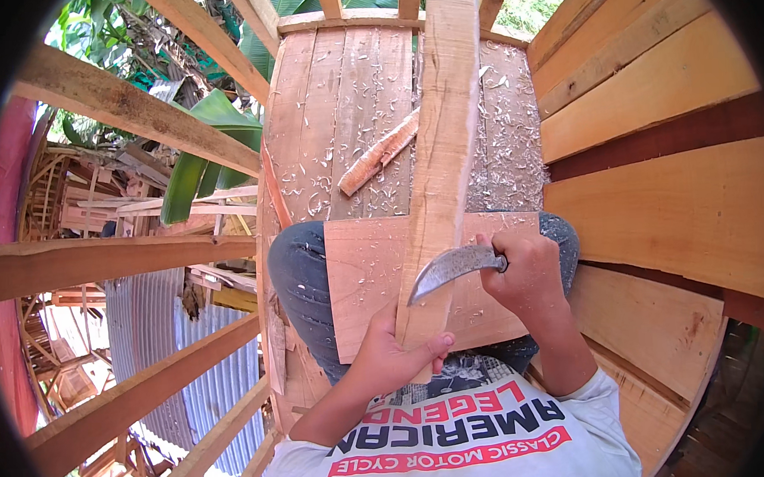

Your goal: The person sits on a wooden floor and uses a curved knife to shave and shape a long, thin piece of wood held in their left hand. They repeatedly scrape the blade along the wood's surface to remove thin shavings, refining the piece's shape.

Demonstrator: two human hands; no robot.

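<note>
A long pale wooden plank [443, 123] runs from my lap away toward the far railing. My left hand [395, 348] is wrapped round its near end, thumb across the top face. In my right hand [524, 270] is a curved knife [454, 267] with a dark grey blade; the fist is closed on its handle, which is mostly hidden. The blade lies across the plank a little beyond my left hand, its tip pointing left. Beneath the plank, a flat wooden board [362, 278] rests over my thighs.
Wood shavings [502, 146] are scattered over the plank floor [292, 96]. A rough wood offcut [378, 157] lies left of the long plank. Slatted rails [124, 262] stand on the left, with a banana leaf [212, 135] poking through. Wide boards form a wall [657, 207] on the right.
</note>
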